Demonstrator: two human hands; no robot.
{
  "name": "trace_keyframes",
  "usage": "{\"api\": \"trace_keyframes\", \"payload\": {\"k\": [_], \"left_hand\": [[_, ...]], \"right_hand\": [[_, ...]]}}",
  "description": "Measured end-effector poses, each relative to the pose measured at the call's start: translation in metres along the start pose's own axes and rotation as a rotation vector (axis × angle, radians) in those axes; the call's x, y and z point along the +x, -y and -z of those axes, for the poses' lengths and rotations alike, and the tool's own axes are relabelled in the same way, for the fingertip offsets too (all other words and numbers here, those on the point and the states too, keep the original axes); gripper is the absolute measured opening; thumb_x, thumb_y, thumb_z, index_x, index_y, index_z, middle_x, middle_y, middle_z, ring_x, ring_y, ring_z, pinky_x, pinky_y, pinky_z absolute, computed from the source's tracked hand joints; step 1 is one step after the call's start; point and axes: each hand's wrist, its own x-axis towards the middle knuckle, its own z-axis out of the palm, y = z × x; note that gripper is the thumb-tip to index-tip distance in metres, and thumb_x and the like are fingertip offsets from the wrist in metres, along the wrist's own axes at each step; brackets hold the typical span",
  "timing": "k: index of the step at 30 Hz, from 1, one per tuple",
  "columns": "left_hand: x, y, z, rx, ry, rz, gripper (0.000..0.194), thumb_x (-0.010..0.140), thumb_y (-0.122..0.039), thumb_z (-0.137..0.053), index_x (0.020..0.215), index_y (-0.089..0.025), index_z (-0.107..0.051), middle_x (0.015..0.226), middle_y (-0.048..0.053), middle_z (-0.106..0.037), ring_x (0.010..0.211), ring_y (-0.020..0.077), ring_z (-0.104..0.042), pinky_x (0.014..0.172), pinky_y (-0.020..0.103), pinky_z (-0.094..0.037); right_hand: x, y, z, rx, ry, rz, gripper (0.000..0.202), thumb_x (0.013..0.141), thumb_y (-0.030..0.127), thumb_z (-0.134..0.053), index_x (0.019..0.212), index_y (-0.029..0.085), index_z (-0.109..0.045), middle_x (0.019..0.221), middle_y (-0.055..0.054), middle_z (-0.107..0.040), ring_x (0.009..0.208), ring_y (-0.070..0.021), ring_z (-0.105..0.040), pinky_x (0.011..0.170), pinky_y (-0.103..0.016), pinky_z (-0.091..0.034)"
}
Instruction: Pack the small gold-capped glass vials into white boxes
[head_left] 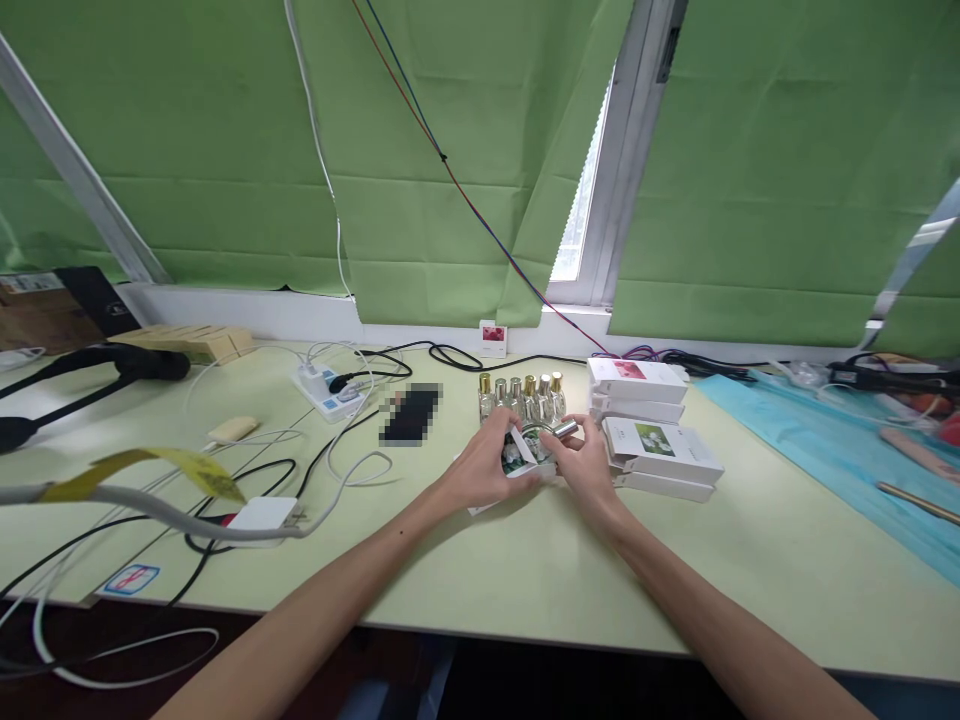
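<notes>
The left hand [484,465] grips a floral-printed white box [514,458] and the right hand [589,470] pinches a silver-capped bottle [565,429] against it, midway between the front and back edges of the worktop [525,590]; how far inside it sits I cannot tell. Beyond, six bottles [515,398] stand unboxed toward the back edge, while two box stacks [667,447] on the right look closed.

No words can be read; a blue-bordered sticker [133,579] on the tabletop [480,590] bears a red looped sign, and the white boxes' [690,452] print is too small.
</notes>
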Motion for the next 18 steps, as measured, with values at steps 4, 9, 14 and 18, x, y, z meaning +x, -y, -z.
{"api": "trace_keyframes", "payload": {"k": [4,9,14,18], "left_hand": [[-0.0002,-0.0004,-0.0009,-0.013,-0.001,0.015,0.053,0.075,-0.049,-0.074,0.107,-0.023,-0.041,0.101,0.003,-0.053,0.083,0.0202,-0.052,0.067,0.032,-0.043],[0.0001,-0.0001,-0.0014,-0.035,-0.011,-0.004,0.053,0.074,-0.049,-0.075,0.108,-0.023,-0.043,0.103,0.004,-0.054,0.085,0.0205,-0.053,0.069,0.032,-0.045],[0.0003,-0.0020,-0.0001,-0.032,0.005,-0.011,0.053,0.075,-0.050,-0.074,0.108,-0.023,-0.042,0.104,0.004,-0.053,0.085,0.0204,-0.053,0.069,0.031,-0.044],[0.0002,-0.0018,-0.0007,-0.027,0.011,-0.003,0.054,0.076,-0.051,-0.073,0.109,-0.024,-0.041,0.104,0.004,-0.053,0.085,0.0203,-0.054,0.068,0.032,-0.045]], "right_hand": [[-0.0007,-0.0016,-0.0021,0.009,0.026,-0.012,0.049,0.070,0.052,-0.075,0.103,0.024,-0.052,0.074,0.000,-0.068,0.066,-0.0201,-0.063,0.056,-0.028,-0.046],[0.0002,-0.0042,-0.0032,0.030,0.041,-0.037,0.051,0.069,0.053,-0.076,0.103,0.024,-0.052,0.073,0.000,-0.069,0.065,-0.0201,-0.064,0.056,-0.028,-0.048],[0.0004,-0.0047,-0.0031,0.043,0.053,-0.040,0.051,0.069,0.052,-0.076,0.104,0.024,-0.051,0.074,-0.001,-0.071,0.066,-0.0214,-0.066,0.055,-0.029,-0.049],[0.0006,-0.0030,-0.0028,0.041,0.061,-0.065,0.052,0.069,0.052,-0.076,0.104,0.024,-0.051,0.073,-0.001,-0.071,0.064,-0.0215,-0.065,0.053,-0.030,-0.049]]}}
